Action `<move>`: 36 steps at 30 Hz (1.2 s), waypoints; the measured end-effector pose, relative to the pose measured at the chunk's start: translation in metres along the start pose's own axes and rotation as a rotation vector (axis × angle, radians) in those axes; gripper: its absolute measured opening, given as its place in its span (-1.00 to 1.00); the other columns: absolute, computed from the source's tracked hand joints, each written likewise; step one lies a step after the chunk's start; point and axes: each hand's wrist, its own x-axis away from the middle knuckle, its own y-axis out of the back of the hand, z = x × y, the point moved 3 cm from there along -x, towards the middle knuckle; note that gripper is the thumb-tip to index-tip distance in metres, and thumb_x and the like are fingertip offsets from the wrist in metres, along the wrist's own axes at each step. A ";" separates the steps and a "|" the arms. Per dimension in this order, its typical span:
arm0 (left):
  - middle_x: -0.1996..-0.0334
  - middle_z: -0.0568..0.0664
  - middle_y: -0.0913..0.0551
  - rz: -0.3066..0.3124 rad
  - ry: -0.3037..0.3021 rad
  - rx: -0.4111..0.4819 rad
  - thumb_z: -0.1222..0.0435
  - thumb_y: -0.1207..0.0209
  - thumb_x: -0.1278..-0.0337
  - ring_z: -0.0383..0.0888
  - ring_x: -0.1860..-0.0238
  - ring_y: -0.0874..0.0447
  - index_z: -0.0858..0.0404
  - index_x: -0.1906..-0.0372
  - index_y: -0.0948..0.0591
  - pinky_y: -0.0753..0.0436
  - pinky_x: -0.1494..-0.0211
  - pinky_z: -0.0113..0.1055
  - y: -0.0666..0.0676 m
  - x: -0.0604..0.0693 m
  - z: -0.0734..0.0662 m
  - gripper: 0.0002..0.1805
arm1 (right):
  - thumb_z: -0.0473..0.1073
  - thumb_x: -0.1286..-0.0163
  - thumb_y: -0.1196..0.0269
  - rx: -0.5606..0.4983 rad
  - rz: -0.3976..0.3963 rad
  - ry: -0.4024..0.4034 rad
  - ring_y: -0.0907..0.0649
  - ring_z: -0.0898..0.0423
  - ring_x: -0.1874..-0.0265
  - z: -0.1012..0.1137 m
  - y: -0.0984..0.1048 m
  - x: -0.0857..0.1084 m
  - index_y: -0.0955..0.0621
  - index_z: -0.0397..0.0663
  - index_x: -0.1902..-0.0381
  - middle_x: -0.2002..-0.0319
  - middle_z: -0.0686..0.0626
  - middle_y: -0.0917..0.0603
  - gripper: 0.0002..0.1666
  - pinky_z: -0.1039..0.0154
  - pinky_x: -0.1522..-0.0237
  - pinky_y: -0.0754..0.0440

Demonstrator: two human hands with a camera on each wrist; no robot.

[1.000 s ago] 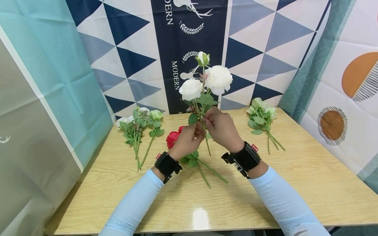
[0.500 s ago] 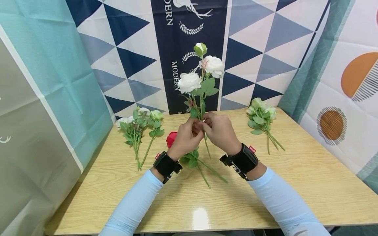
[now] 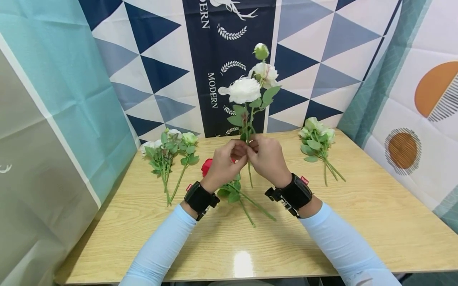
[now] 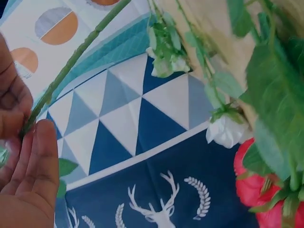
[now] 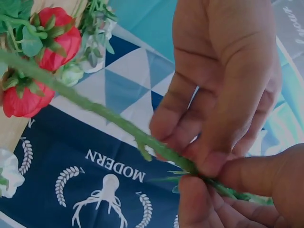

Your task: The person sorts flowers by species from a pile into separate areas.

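Over mid-table [image 3: 286,246], left hand [image 3: 225,163] and right hand [image 3: 270,159] pinch white flowers [image 3: 245,90] by stem [image 5: 109,116] above red roses [image 3: 206,167], likely to steady them upright; left bunch [image 3: 171,149] and right bunch [image 3: 314,145] lie aside, presumably for elbow room.

Pale blue sleeves [image 3: 159,244], black wristbands [image 3: 298,192]

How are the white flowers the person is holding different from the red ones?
The held flowers have white blooms; the red flowers have red ones. The held flowers point up, gripped by the left hand and right hand; the red flowers lie on the table. Both have green stems and leaves.
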 end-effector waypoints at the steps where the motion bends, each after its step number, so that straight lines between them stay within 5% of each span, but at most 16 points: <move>1: 0.24 0.16 -0.72 -0.007 -0.010 0.009 0.47 -0.28 -0.31 -0.08 0.27 -0.75 0.46 -0.07 -0.57 -0.71 0.17 -0.40 0.002 -0.001 0.000 -0.71 | -0.38 -0.43 -0.29 -0.013 -0.008 -0.009 -0.75 -0.07 0.42 -0.001 0.001 -0.001 -0.67 -0.40 0.08 0.33 -0.25 -0.77 -0.82 0.07 0.35 -0.70; 9: 0.30 0.15 -0.74 -0.112 -0.009 -0.027 0.45 -0.27 -0.34 -0.05 0.32 -0.75 0.42 0.03 -0.66 -0.71 0.24 -0.33 0.031 -0.008 0.006 -0.83 | -0.37 -0.45 -0.29 -0.090 -0.101 -0.106 -0.78 -0.17 0.29 -0.018 0.019 -0.009 -0.69 -0.43 0.00 0.25 -0.31 -0.77 -0.76 -0.01 0.20 -0.72; 18: 0.37 0.15 -0.76 -0.299 0.118 -0.211 0.43 -0.30 -0.32 -0.03 0.41 -0.71 0.44 0.17 -0.71 -0.63 0.28 -0.37 0.090 -0.007 0.027 -0.89 | -0.27 -0.57 -0.18 -0.139 -0.071 -0.136 -0.71 -0.10 0.23 -0.042 0.026 -0.013 -0.67 -0.39 -0.09 0.19 -0.29 -0.76 -0.70 0.09 0.09 -0.63; 25: 0.39 0.18 -0.76 -0.363 0.213 -0.293 0.43 -0.28 -0.32 0.00 0.44 -0.70 0.43 0.16 -0.73 -0.55 0.29 -0.39 0.123 0.000 0.038 -0.88 | -0.23 -0.60 -0.15 -0.365 0.062 -0.397 -0.68 -0.04 0.14 -0.080 0.015 -0.014 -0.63 -0.29 -0.19 0.07 -0.28 -0.71 -0.66 0.23 0.26 -0.55; 36: 0.36 0.24 -0.71 -0.308 0.381 -0.409 0.41 -0.25 -0.36 0.10 0.36 -0.67 0.42 0.18 -0.71 -0.57 0.21 -0.12 0.142 0.013 0.055 -0.88 | -0.22 -0.66 -0.03 -0.606 0.237 -0.807 -0.61 0.01 0.04 -0.143 -0.014 -0.002 -0.49 -0.31 -0.35 -0.07 -0.20 -0.60 -0.57 0.21 0.15 -0.49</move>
